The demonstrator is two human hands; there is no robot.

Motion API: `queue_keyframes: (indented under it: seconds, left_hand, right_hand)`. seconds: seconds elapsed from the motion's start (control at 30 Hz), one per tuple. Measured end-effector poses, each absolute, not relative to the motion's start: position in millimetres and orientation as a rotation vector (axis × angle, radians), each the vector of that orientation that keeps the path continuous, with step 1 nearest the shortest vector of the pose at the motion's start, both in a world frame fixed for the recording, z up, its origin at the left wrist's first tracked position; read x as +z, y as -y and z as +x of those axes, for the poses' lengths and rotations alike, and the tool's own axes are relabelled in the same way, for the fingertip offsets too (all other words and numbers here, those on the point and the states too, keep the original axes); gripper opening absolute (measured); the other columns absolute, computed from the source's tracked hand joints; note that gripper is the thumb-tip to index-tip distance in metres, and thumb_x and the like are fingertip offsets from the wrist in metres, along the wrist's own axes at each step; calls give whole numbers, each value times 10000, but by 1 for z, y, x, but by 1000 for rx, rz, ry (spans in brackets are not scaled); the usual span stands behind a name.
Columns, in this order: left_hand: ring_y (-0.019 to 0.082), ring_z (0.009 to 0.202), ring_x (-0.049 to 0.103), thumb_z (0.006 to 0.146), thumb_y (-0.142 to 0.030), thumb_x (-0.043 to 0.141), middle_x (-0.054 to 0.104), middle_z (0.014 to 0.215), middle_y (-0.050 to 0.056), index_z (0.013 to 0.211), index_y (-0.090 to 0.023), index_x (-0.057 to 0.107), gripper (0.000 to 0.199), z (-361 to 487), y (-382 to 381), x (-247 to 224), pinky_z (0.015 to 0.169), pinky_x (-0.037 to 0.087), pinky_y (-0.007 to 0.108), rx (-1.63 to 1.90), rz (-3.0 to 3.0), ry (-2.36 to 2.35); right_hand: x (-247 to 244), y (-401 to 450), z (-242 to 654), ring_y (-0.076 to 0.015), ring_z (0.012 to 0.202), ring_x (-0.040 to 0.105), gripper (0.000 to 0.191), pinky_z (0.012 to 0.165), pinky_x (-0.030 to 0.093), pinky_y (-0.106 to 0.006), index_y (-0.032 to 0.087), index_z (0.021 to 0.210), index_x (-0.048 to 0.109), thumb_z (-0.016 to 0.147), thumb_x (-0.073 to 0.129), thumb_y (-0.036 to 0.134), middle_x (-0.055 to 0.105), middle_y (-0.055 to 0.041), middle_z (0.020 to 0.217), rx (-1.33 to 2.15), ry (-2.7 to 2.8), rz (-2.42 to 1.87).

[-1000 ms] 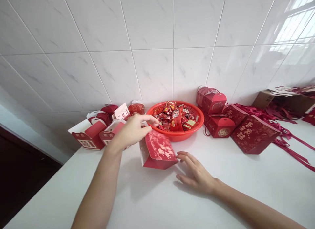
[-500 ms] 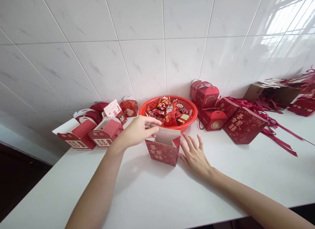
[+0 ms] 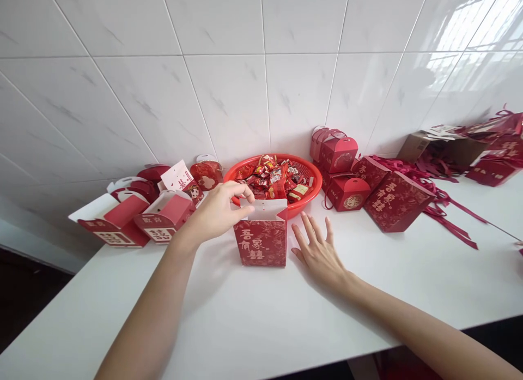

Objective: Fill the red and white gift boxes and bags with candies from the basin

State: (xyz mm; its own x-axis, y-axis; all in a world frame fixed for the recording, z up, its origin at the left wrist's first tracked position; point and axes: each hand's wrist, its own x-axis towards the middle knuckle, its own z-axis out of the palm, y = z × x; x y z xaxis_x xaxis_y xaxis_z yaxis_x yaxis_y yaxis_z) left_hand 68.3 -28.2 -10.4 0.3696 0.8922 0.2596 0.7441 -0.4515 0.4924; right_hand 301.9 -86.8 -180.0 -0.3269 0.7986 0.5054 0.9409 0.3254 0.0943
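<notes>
A dark red paper gift bag (image 3: 262, 243) with gold characters stands upright in front of me, its white-lined top open. My left hand (image 3: 224, 208) hovers at the bag's upper left edge, thumb and fingers apart with nothing visible between them; whether the thumb touches the rim I cannot tell. Just right of the bag, my right hand (image 3: 321, 249) lies on the table with its fingers spread, apart from the bag. Behind the bag sits a red plastic basket (image 3: 308, 203) holding several wrapped candies (image 3: 278, 179).
Several open red and white boxes (image 3: 165, 219) stand at the left. Right of the basket are closed red boxes (image 3: 349, 193), another dark red gift bag (image 3: 398, 203), and loose ribbons (image 3: 453, 227). A brown carton (image 3: 441, 151) lies farther right by the tiled wall (image 3: 229, 96).
The gift bag has turned so its printed front faces me more squarely. My right hand has come away from the bag's side. The view has shifted slightly.
</notes>
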Motion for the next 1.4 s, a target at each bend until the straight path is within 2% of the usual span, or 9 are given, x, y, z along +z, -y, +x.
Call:
queue_keyframes:
  seconds: [0.17, 0.4, 0.53, 0.73, 0.83, 0.93, 1.1, 1.27, 1.4]
  left_hand:
    - [275, 1126, 624, 763, -511, 653, 712, 1161, 39, 832, -259, 746, 278, 66, 28, -12, 934, 533, 365, 653, 2258, -1303]
    - [261, 1059, 668, 784, -555, 657, 718, 1203, 30, 1017, -275, 759, 378, 70, 23, -19, 875, 563, 332, 557, 2203, -1291]
    - [253, 1089, 660, 820, -567, 639, 692, 1256, 28, 1093, -289, 731, 400, 72, 23, -22, 895, 558, 331, 572, 2195, -1275]
    - [269, 1158, 638, 831, -582, 631, 663, 1310, 31, 1170, -305, 713, 445, 70, 25, -24, 914, 558, 335, 548, 2200, -1263]
    - [267, 1206, 612, 842, -558, 622, 662, 1315, 17, 1195, -315, 706, 436, 68, 27, -23, 947, 544, 330, 535, 2225, -1255]
    - [262, 1215, 604, 851, -549, 610, 651, 1331, 8, 1229, -319, 689, 449, 67, 29, -20, 969, 532, 335, 510, 2226, -1280]
    - [267, 1154, 629, 857, -546, 602, 624, 1351, 18, 1250, -318, 677, 460, 73, 36, -18, 951, 539, 359, 494, 2214, -1356]
    - [277, 1228, 581, 875, -486, 604, 632, 1315, 40, 1236, -299, 683, 414, 77, 39, -22, 976, 526, 367, 536, 2247, -1309]
    - [279, 1204, 601, 881, -488, 604, 603, 1340, 46, 1170, -304, 722, 363, 76, 36, -26, 958, 545, 379, 548, 2211, -1260]
  right_hand:
    - [-184, 87, 302, -378, 1502, 257, 526, 1174, 70, -688, 127, 1437, 490, 1006, 440, 423, 329, -266, 1589, -495, 2239, -1540]
    - [-168, 80, 308, -384, 1532, 162, 621, 1178, 106, -681, 141, 1531, 360, 992, 478, 426, 271, -254, 1618, -586, 2178, -1493]
    - [-144, 75, 310, -386, 1543, 94, 685, 1174, 88, -697, 157, 1583, 243, 985, 483, 392, 209, -237, 1642, -650, 2157, -1431]
    - [-113, 83, 294, -398, 1544, 42, 756, 1183, 49, -693, 132, 1578, 243, 912, 574, 267, 167, -254, 1647, -663, 2217, -1441]
    - [-104, 84, 287, -392, 1545, 12, 869, 1190, 11, -690, 138, 1592, 179, 841, 614, 179, 134, -232, 1660, -678, 2235, -1484]
    - [-97, 79, 287, -407, 1540, -37, 991, 1179, -24, -704, 153, 1600, 121, 778, 673, 179, 77, -216, 1672, -708, 2250, -1483]
    - [-83, 59, 296, -421, 1537, -41, 1084, 1151, -57, -730, 216, 1591, 174, 686, 768, 169, 90, -210, 1675, -802, 2256, -1513]
    - [-77, 32, 301, -454, 1513, 156, 947, 1136, 1, -751, 184, 1544, 342, 694, 757, 136, 315, -274, 1593, -719, 2227, -1747]
    - [-79, 7, 301, -444, 1513, 173, 737, 1121, 82, -763, 144, 1521, 396, 826, 638, 153, 343, -293, 1572, -583, 2180, -1917]
